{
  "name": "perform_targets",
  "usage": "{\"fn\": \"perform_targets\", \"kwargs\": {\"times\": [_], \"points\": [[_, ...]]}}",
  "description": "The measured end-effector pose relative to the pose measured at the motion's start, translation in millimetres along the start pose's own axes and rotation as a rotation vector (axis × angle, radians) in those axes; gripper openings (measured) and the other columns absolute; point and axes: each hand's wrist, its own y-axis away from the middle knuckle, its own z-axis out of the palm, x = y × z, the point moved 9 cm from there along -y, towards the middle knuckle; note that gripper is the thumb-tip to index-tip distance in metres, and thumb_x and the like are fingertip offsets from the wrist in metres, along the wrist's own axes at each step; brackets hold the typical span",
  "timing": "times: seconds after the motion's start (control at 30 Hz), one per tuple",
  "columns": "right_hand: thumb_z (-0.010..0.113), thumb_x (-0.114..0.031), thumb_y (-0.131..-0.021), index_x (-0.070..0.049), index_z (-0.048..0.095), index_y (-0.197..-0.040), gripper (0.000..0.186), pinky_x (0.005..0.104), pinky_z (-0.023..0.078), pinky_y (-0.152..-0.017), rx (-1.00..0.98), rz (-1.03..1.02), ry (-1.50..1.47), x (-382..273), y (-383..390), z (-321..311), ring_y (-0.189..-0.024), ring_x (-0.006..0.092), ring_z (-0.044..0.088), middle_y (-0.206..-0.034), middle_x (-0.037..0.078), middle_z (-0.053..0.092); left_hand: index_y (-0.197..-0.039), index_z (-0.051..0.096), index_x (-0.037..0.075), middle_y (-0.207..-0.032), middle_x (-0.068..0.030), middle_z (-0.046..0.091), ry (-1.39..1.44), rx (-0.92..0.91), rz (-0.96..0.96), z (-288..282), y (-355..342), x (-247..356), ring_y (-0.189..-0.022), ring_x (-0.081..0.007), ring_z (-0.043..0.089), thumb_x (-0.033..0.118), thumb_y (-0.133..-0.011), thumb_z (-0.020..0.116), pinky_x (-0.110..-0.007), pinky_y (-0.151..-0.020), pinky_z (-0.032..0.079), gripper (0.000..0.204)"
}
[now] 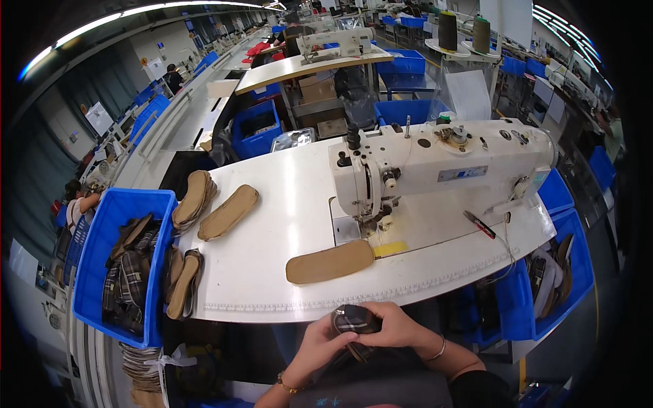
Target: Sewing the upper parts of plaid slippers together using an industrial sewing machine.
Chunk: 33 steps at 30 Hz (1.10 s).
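Both my hands meet below the table's near edge, over my lap. My left hand [318,345] and my right hand [398,326] together grip a dark plaid shoe piece [355,319], folded between the fingers. Just above them, a tan insole [330,262] lies flat on the white sewing table [272,224], its right tip near the needle of the white sewing machine [435,166].
Two more tan insoles [228,212] and a small stack [192,198] lie at the table's left. A blue bin [102,231] of plaid pieces stands left; blue bins [578,251] stand right. A red-handled tool [479,224] lies by the machine. Other workstations stretch behind.
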Motion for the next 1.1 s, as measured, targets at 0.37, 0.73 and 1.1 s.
{"fn": "perform_targets", "kwargs": {"times": [0.37,0.73,1.1], "points": [[0.076,-0.005,-0.087,0.000,0.065,-0.087,0.012,0.0211,0.044,-0.066,-0.041,-0.136,-0.506,-4,5,-7,-0.075,0.0042,0.054,-0.084,0.000,0.063,-0.106,0.066,-0.001,-0.104,-0.0068,0.071,0.389,-0.131,0.010,-10,-8,-8,-0.093,-0.0134,0.066,0.001,-0.086,0.073,-0.028,-0.084,0.053,0.021],[0.078,-0.017,-0.085,-0.003,0.059,-0.080,0.024,0.0256,0.046,-0.059,-0.222,0.012,0.052,11,-1,8,-0.067,0.0068,0.057,-0.074,0.000,0.060,-0.100,0.062,0.000,-0.089,-0.0015,0.066,-0.014,0.170,0.114,-18,-2,31,-0.078,-0.0055,0.057,0.012,-0.098,0.061,-0.022,-0.072,0.048,0.012],[0.069,-0.041,-0.085,0.000,0.066,-0.116,0.051,0.0467,0.029,-0.115,-0.161,-0.687,1.110,11,-78,-42,-0.126,0.0308,0.051,-0.122,0.013,0.061,-0.091,0.065,-0.003,-0.071,-0.0060,0.060,-0.779,-0.233,0.019,4,-135,98,-0.064,-0.0116,0.049,0.021,-0.099,0.059,-0.029,-0.061,0.045,0.026]]}}
